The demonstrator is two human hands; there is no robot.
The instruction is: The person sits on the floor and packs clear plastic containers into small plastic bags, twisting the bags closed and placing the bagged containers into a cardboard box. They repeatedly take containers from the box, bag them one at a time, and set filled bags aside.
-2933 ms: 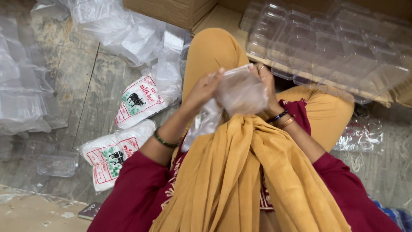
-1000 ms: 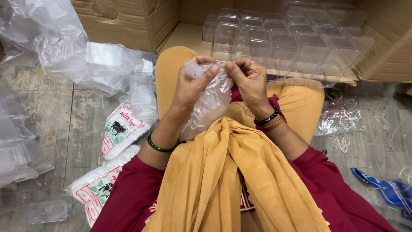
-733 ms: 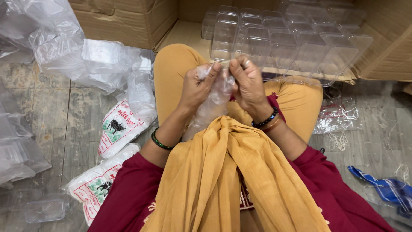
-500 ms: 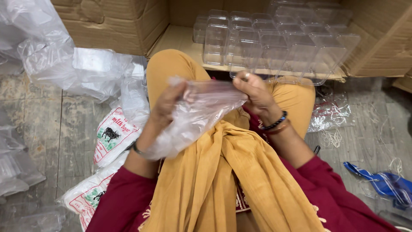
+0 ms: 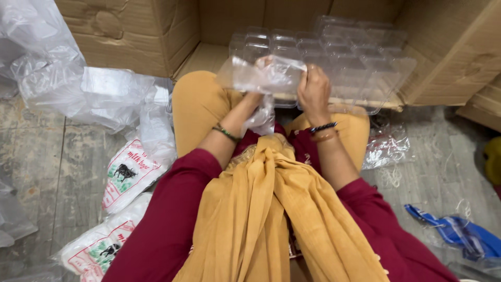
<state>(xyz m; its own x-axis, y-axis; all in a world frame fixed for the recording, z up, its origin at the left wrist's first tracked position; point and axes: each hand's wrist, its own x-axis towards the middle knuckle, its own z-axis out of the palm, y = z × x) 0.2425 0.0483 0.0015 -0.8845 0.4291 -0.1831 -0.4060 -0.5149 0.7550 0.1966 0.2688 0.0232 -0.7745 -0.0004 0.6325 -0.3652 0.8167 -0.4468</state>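
Both hands, left hand (image 5: 259,67) and right hand (image 5: 313,91), grip the clear bag (image 5: 261,75) (crinkly), 2 white red-printed sacks (image 5: 128,175) lying left of it.

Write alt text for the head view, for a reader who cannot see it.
Seated on the floor, a person holds a clear plastic bag up with the left hand inside it and the right hand gripping its edge. Clear plastic trays lie ahead on cardboard; printed bags lie alongside.

Counted: two hands (image 5: 313,91), one clear bag (image 5: 261,73) held, two printed sacks (image 5: 128,175) near left, two cartons (image 5: 135,31) far, one blue strip (image 5: 454,230) near right.
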